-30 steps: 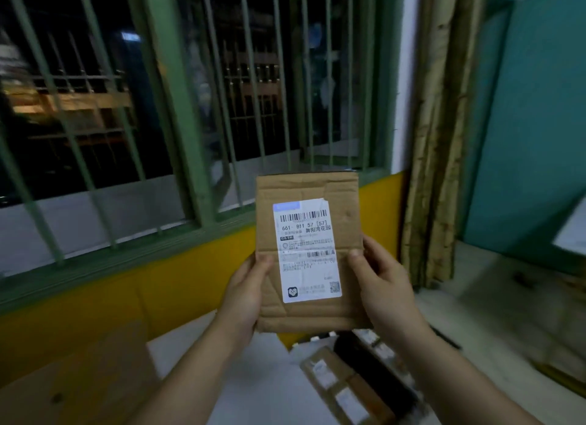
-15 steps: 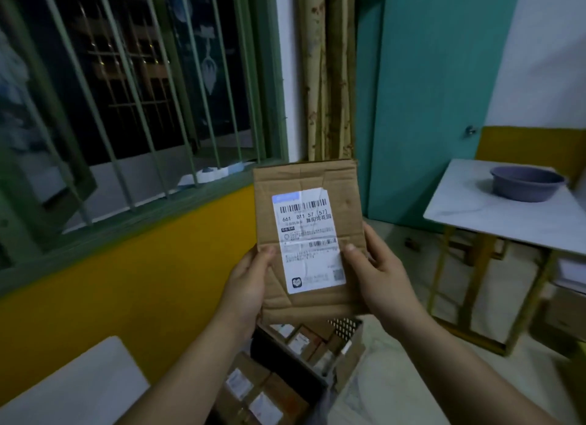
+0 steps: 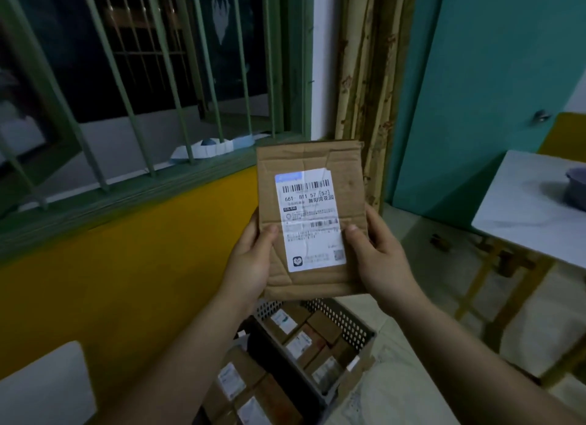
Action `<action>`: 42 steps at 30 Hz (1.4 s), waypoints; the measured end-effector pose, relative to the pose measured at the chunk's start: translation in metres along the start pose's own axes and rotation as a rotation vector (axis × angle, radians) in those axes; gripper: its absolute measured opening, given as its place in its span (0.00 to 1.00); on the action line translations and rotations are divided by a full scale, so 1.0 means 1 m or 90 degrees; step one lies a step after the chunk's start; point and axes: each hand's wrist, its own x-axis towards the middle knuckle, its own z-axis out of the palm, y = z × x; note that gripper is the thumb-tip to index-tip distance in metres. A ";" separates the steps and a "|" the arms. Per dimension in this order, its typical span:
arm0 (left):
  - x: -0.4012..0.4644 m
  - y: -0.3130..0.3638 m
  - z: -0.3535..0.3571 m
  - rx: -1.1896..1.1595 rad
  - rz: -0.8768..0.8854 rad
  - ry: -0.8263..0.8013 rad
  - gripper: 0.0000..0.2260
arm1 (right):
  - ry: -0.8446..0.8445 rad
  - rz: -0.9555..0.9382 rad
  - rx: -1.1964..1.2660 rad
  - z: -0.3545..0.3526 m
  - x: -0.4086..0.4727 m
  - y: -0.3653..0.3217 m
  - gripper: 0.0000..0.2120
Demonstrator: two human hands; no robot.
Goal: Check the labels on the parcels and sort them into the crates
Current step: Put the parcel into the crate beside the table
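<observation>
We hold a flat brown cardboard parcel [image 3: 310,218] upright in front of us, its creased face turned toward the camera. Our left hand [image 3: 250,259] grips the parcel's lower left edge, thumb pressed on the front face and the fingers wrapped out of sight behind it. Our right hand [image 3: 377,253] grips the lower right edge the same way, thumb tip touching the front just beside the white label [image 3: 309,218]; we cannot see those fingers behind the cardboard either. The label sits on the parcel's face, a little right of centre, with a barcode near its top, a line reading "661- B11 57 [57]", a second smaller barcode lower down, and a square code at its bottom right corner. The finer print is too blurred to read.

Directly below the parcel stands a perforated crate [image 3: 348,323], holding several small brown boxes [image 3: 304,339] with white labels. Below and left of the parcel, next to that crate, lie more labelled boxes [image 3: 241,383]; whether a second crate holds them we cannot tell.

Left of the parcel runs a yellow wall [image 3: 126,266] under a green barred window [image 3: 142,75]. Behind the parcel's upper right corner hangs a patterned curtain [image 3: 367,75], and a teal door [image 3: 475,91] stands further right. Well right of the parcel is a white worktop [image 3: 532,209] on yellow legs, carrying a purple bowl [image 3: 575,186] at the frame edge.
</observation>
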 end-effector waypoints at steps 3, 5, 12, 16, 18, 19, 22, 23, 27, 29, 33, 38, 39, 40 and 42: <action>0.024 -0.015 0.004 0.016 -0.001 0.033 0.18 | -0.032 0.005 -0.010 0.001 0.033 0.018 0.19; 0.043 -0.025 0.009 0.046 0.005 0.063 0.20 | -0.071 0.000 -0.021 -0.001 0.062 0.032 0.18; 0.116 -0.070 0.050 0.090 0.002 0.171 0.21 | -0.180 -0.020 -0.045 -0.018 0.170 0.098 0.20; 0.163 -0.098 0.097 0.104 -0.008 0.266 0.20 | -0.239 -0.027 -0.076 -0.040 0.237 0.137 0.24; 0.179 -0.111 0.110 0.105 -0.018 0.303 0.21 | -0.271 -0.021 -0.089 -0.045 0.262 0.152 0.28; 0.188 -0.120 0.114 0.098 -0.037 0.317 0.21 | -0.290 -0.006 -0.089 -0.047 0.275 0.160 0.30; 0.202 -0.141 0.110 0.115 -0.079 0.329 0.23 | -0.330 0.017 -0.076 -0.046 0.294 0.176 0.26; 0.210 -0.150 0.104 0.120 -0.082 0.339 0.23 | -0.337 0.021 -0.071 -0.042 0.301 0.182 0.25; 0.231 -0.176 0.085 0.133 -0.061 0.342 0.23 | -0.345 0.024 -0.066 -0.020 0.314 0.205 0.23; 0.235 -0.199 0.076 0.140 -0.087 0.345 0.24 | -0.358 0.037 -0.059 -0.009 0.317 0.231 0.23; 0.243 -0.270 0.062 0.150 -0.137 0.342 0.29 | -0.388 0.058 -0.066 0.007 0.325 0.304 0.22; 0.261 -0.393 0.062 0.159 -0.174 0.386 0.21 | -0.431 0.082 -0.081 0.021 0.337 0.442 0.18; 0.263 -0.425 0.063 0.160 -0.188 0.391 0.20 | -0.436 0.093 -0.083 0.024 0.336 0.476 0.19; 0.263 -0.451 0.063 0.156 -0.199 0.387 0.20 | -0.438 0.097 -0.085 0.028 0.334 0.510 0.20; 0.264 -0.508 0.060 0.172 -0.222 0.381 0.20 | -0.449 0.121 -0.100 0.032 0.330 0.573 0.21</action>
